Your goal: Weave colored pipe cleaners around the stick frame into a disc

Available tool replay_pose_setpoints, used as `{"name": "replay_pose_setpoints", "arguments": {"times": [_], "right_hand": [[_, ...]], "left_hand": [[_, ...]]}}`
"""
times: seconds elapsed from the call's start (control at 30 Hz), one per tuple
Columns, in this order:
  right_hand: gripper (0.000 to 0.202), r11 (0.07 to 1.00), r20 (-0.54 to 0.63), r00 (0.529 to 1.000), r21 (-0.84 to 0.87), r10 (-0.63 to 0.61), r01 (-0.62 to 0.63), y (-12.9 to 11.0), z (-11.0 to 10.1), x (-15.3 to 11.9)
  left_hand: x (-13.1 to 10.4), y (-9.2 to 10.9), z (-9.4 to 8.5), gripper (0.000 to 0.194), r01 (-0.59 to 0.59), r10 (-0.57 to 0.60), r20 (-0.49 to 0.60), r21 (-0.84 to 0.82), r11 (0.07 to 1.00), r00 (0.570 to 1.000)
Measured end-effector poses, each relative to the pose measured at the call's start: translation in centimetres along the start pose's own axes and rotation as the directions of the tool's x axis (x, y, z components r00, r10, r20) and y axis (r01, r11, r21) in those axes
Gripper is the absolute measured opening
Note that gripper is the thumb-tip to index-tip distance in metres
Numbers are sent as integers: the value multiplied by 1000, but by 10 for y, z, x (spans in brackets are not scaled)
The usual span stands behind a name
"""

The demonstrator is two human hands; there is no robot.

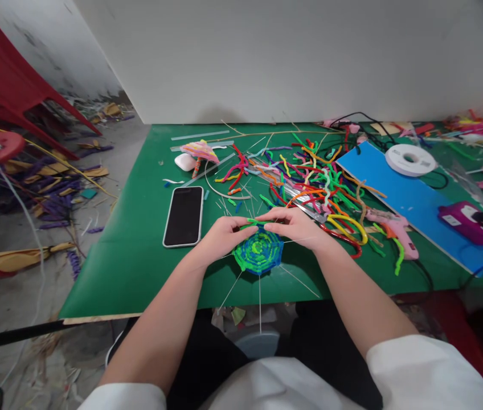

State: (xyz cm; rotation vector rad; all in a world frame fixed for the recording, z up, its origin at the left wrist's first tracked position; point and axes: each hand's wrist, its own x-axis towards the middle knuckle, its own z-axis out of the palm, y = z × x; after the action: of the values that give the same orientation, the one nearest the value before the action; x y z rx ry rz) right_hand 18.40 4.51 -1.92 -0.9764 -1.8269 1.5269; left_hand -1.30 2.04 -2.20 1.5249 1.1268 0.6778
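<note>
A round green-and-blue pipe-cleaner weaving [258, 253] is held just above the near edge of the table, its thin pale wire spokes sticking out all round. My left hand [229, 234] pinches its far rim from the left. From the right, my right hand [291, 226] grips the same rim, thumb and fingers closed. Between the fingertips a short bright green pipe-cleaner end [252, 220] shows. Beyond both hands lies a heap of coloured pipe cleaners [310, 165]. Close to my right wrist are scissors with yellow and red handles [348, 230].
A phone [184, 216] lies left, near a small pink pipe-cleaner umbrella [199, 152]. At right are a pink glue gun [395, 230], a blue board [395, 196], a white spool [410, 159] and a purple power socket [467, 222] with cables. A white panel [288, 62] closes the back.
</note>
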Motion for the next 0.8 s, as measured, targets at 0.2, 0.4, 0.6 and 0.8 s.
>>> {"name": "replay_pose_setpoints", "arguments": {"times": [0.2, 0.4, 0.6, 0.8], "right_hand": [[27, 1000, -36, 999, -19, 20, -20, 4, 1, 2], [26, 997, -57, 996, 8, 72, -71, 6, 2, 3], [30, 996, -36, 996, 9, 84, -84, 7, 1, 3], [28, 992, -81, 989, 24, 122, -121, 8, 3, 3]], "left_hand": [[2, -1, 2, 29, -21, 28, -125, 54, 998, 992], [2, 1, 4, 22, -47, 54, -151, 51, 998, 987], [0, 4, 3, 19, -63, 74, -169, 69, 996, 983], [2, 4, 2, 21, -37, 44, -210, 38, 999, 977]]}}
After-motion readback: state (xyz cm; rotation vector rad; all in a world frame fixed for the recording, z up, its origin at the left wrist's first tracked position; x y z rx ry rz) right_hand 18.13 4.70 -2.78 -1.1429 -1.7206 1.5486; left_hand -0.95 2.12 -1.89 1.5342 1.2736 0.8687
